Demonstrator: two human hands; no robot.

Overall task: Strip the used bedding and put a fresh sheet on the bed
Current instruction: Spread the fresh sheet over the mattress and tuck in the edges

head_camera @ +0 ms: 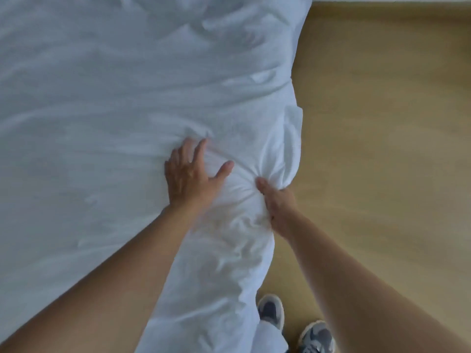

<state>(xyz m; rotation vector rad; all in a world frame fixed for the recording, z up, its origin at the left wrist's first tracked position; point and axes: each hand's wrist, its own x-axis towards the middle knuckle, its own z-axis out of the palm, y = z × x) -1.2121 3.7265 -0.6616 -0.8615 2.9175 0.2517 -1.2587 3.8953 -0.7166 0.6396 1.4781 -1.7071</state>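
Floor (382, 123) lies right of the sheet (114, 85), whose edge my right hand (276, 202) grips bunched; my left hand (190, 179) presses flat just inboard.

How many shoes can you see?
2. The left shoe is on the floor beside the hanging sheet; the right shoe is just right of it, at the picture's bottom edge.

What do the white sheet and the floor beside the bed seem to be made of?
The white sheet looks like thin matte woven cloth, perhaps cotton: it creases finely and bunches where the right hand grips it. The floor looks like smooth tan wood or laminate; blur hides any grain.
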